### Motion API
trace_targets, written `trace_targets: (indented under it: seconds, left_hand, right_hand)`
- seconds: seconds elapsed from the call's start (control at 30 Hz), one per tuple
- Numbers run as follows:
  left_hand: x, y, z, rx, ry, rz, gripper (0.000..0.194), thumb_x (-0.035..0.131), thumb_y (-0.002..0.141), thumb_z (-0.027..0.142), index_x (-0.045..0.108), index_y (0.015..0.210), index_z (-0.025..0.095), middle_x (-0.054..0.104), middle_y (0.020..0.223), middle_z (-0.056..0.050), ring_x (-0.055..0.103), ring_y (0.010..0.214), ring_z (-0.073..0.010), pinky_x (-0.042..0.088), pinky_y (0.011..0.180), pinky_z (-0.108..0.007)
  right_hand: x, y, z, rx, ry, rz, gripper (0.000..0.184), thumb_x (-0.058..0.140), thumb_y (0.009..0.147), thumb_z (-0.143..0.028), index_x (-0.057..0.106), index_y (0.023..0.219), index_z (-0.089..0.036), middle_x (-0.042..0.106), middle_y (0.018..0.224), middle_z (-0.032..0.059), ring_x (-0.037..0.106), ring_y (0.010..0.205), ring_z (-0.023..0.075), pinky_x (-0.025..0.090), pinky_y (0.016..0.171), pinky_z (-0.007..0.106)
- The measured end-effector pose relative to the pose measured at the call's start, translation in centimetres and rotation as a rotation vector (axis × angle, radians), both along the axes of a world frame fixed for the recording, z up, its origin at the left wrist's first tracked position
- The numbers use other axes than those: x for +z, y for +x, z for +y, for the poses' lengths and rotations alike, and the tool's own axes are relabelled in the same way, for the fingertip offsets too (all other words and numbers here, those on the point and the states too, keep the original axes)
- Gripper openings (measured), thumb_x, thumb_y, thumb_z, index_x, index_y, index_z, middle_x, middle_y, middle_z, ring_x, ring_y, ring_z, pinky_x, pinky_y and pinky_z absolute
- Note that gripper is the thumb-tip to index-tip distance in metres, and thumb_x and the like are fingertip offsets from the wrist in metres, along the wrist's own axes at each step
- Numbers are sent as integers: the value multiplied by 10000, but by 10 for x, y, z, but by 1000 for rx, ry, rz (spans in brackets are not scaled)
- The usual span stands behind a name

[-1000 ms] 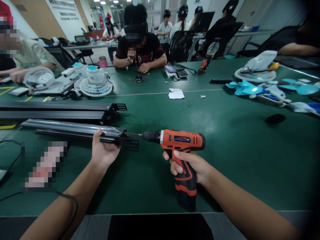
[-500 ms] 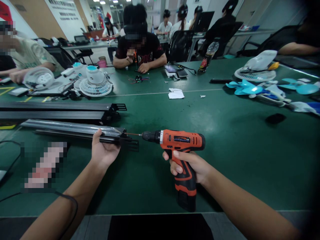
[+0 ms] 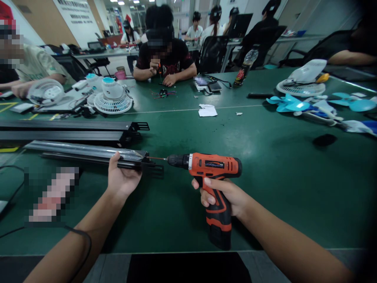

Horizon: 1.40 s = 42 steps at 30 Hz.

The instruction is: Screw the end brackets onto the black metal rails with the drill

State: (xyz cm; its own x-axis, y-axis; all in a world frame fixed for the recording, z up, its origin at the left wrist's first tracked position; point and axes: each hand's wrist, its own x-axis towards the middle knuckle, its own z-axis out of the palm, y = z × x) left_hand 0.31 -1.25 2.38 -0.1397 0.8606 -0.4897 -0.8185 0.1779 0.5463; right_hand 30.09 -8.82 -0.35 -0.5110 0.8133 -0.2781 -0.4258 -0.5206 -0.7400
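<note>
My left hand (image 3: 124, 180) is closed around the right end of a long dark metal bar (image 3: 88, 151), its thumb on top and the other fingers mostly hidden beneath. The bar has a shiny upper face and a black slotted bracket (image 3: 156, 169) at its right end. In my right hand (image 3: 219, 192) is an orange and black cordless drill (image 3: 216, 165), gripped by its handle and pointing left. A long thin bit (image 3: 157, 158) runs from the chuck to the bar's end. Whether its tip sits in a screw cannot be made out.
Two more dark bars (image 3: 64, 135) lie behind mine. Fan parts (image 3: 112, 102) stand at the back left, blue fan blades (image 3: 290, 103) at the right. Paper (image 3: 207, 110) and a bottle (image 3: 246, 67) are farther back. Across the green table (image 3: 279, 196), a person (image 3: 165, 51) holds a screwdriver.
</note>
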Motion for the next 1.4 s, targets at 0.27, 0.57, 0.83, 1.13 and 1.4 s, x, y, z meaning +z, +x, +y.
trace_targets:
  seconds: [0.27, 0.57, 0.83, 1.13, 1.4]
  left_hand:
    - [-9, -6, 3, -9, 26, -17, 348, 584, 979, 385, 656, 1291, 249, 783, 1069, -103, 790, 904, -293, 678, 687, -390]
    - [-3, -2, 0, -1, 18, 19, 312, 554, 1003, 364, 653, 1231, 175, 782, 1027, -104, 778, 872, -273, 654, 702, -369]
    - [-2, -2, -1, -36, 40, 34, 288, 517, 1026, 375, 644, 1177, 167, 780, 1026, -95, 774, 938, -276, 644, 757, -362]
    - [-2, -2, 0, -8, -1, 14, 329, 521, 1027, 393, 646, 1237, 173, 773, 1019, -94, 773, 891, -266, 657, 719, -367]
    - [-1, -1, -1, -9, 17, 35, 313, 535, 1018, 379, 653, 1214, 167, 781, 1041, -99, 773, 939, -276, 649, 744, -357]
  right_hand:
    - [1, 0, 0, 10, 12, 0, 376, 836, 856, -485, 721, 926, -133, 551, 494, -42, 521, 492, 108, 486, 588, 260]
    - [4, 0, 0, 7, 19, -26, 358, 811, 864, -477, 719, 917, -135, 532, 519, -41, 492, 503, 110, 487, 594, 289]
    - [6, 0, -1, 6, 17, -32, 379, 829, 855, -501, 732, 916, -140, 534, 504, -44, 515, 513, 113, 482, 593, 275]
    - [2, -1, -1, 8, 8, -14, 381, 841, 852, -504, 742, 910, -141, 549, 492, -41, 525, 494, 107, 495, 584, 260]
    - [1, -2, -1, 3, 20, 10, 387, 836, 870, -496, 738, 915, -124, 542, 493, -47, 505, 476, 88, 504, 579, 233]
